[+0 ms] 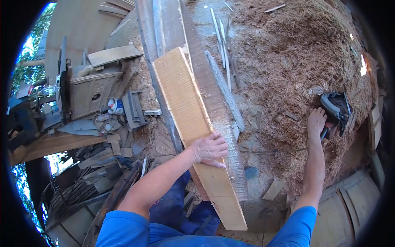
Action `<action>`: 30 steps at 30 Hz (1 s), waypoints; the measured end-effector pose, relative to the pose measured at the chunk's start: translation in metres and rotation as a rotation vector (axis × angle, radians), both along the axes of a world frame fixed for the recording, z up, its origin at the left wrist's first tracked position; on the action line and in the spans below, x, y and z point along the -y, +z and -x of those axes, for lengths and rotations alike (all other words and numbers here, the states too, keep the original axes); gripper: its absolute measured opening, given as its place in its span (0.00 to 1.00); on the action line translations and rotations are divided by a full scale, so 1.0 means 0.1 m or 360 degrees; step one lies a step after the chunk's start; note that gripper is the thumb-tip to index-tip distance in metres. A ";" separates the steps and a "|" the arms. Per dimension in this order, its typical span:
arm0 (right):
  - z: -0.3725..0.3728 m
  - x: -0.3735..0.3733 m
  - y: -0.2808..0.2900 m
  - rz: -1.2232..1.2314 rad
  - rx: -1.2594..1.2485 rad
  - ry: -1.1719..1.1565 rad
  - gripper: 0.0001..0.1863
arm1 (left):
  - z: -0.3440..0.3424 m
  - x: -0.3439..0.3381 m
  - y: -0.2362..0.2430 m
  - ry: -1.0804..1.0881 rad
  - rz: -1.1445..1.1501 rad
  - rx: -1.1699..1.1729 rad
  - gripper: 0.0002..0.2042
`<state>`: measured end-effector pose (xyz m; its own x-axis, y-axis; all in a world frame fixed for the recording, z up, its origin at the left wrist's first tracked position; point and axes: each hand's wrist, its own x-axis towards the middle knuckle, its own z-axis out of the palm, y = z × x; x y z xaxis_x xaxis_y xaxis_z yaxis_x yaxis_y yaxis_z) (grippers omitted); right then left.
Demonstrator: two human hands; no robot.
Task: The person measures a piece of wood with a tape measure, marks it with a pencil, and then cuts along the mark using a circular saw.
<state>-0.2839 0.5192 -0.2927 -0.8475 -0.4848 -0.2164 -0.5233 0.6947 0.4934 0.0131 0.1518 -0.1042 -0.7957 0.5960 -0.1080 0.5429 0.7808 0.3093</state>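
Yellow-brown board (190, 117) is laid slantwise through the middle of the frame, top end up-left, lower end near the bottom centre, over darker planks (227, 131). Board is held at mid-length by the left hand (209, 149); its fingers are curled over the right edge, partly closed, palm down on the face. Dark power tool (335, 108) is seen at right, lying against the sawdust heap (284, 61). Its near side is touched by the right hand (316, 121); fingers are bent, but how far they are closed round it can't be told.

Handling, as judged: board best pinned flat with firm palm pressure, since its lower end appears to overhang the planks. Tool best taken by a full handle grip before being lifted, left fingers kept well clear of its working side, cord (279, 151) left slack and off the board.

Count: hands, two. Board in hand, one. Power tool, one. Cord, one. Sawdust heap, one. Grey weathered slab (224, 90) right of the board, one. Thin strips (222, 43), upper centre, at least three. Darker planks below, two or more; exact number is hidden by the board.
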 end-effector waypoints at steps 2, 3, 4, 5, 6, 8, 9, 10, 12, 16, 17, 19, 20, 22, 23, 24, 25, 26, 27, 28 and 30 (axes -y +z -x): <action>0.13 -0.28 -0.21 -0.0070 -0.0063 -0.0087 0.10 | -0.03 -0.02 -0.02 -0.0001 -0.0027 0.0023 0.27; 0.25 -0.36 -0.33 -0.0064 -0.0090 -0.0060 0.10 | -0.02 -0.02 -0.02 0.0004 -0.0007 0.0029 0.27; 0.34 -0.43 -0.41 -0.0028 0.0056 -0.0306 0.10 | 0.00 -0.02 -0.03 0.0032 0.0000 0.0007 0.27; 0.42 -0.48 -0.46 0.0019 0.0210 -0.0547 0.10 | 0.01 -0.02 -0.01 0.0003 0.0006 0.0029 0.27; 0.53 -0.57 -0.44 0.0052 0.0316 -0.0567 0.12 | 0.03 -0.02 -0.01 -0.0030 0.0007 0.0044 0.27; 0.54 -0.55 -0.33 0.0040 0.0566 -0.0617 0.13 | -0.01 0.03 -0.02 -0.0019 -0.0006 0.0066 0.26; 0.53 -0.58 -0.19 -0.0014 0.0689 -0.0665 0.14 | -0.02 0.04 -0.04 -0.0049 -0.0044 0.0096 0.26; 0.48 -0.69 -0.03 -0.0030 0.0679 -0.0666 0.14 | -0.01 0.05 -0.07 -0.0017 -0.0046 0.0086 0.26; 0.19 -0.88 0.32 -0.0077 0.0739 -0.0679 0.15 | -0.04 0.08 -0.05 0.0007 -0.0146 -0.0078 0.27; -0.66 -1.04 1.65 -0.0307 0.1089 -0.0916 0.23 | 0.03 0.02 -0.11 -0.0038 -0.0059 -0.0002 0.28; -0.95 -1.20 1.83 -0.0248 0.1201 -0.0803 0.23 | -0.02 0.02 -0.11 -0.0038 -0.0031 0.0029 0.29; -1.67 -1.55 2.00 -0.0072 0.1172 -0.0735 0.22 | -0.09 0.05 -0.13 0.0047 -0.0159 -0.0007 0.29; -2.07 -1.61 2.15 0.0124 0.1066 -0.0640 0.22 | -0.08 0.08 -0.10 0.0048 -0.0117 0.0014 0.29; -2.83 -1.88 2.41 0.0280 0.1064 -0.0689 0.24 | -0.07 0.05 -0.01 0.0010 -0.0047 0.0010 0.30; -3.22 -2.03 2.53 0.0345 0.1081 -0.0691 0.27 | -0.02 0.02 0.02 -0.0024 -0.0005 -0.0038 0.30; -3.58 -2.12 2.65 0.0302 0.1131 -0.0843 0.27 | 0.04 0.00 0.00 -0.0044 -0.0005 -0.0031 0.31; -4.03 -2.20 2.76 0.0261 0.1213 -0.0994 0.28 | 0.02 -0.01 0.00 -0.0062 0.0008 0.0008 0.32; -4.53 -2.29 2.89 0.0270 0.1191 -0.1050 0.29 | -0.02 -0.05 0.02 -0.0118 -0.0042 0.0046 0.32; -4.99 -2.37 2.98 0.0295 0.1134 -0.1100 0.31 | 0.06 -0.09 0.06 -0.0160 0.0034 -0.0007 0.33; -5.46 -2.39 3.08 0.0262 0.1089 -0.1219 0.33 | 0.11 -0.11 0.09 -0.0198 0.0118 -0.0065 0.34; -6.21 -2.32 3.26 0.0283 0.1081 -0.1500 0.35 | 0.12 -0.05 0.14 -0.0264 0.0117 0.0036 0.35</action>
<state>0.3372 0.7515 0.0337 -0.6242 0.2034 -0.7543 0.1158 0.9789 0.1681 0.0008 0.1564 -0.0900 -0.6839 0.7088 -0.1730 0.6597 0.7020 0.2682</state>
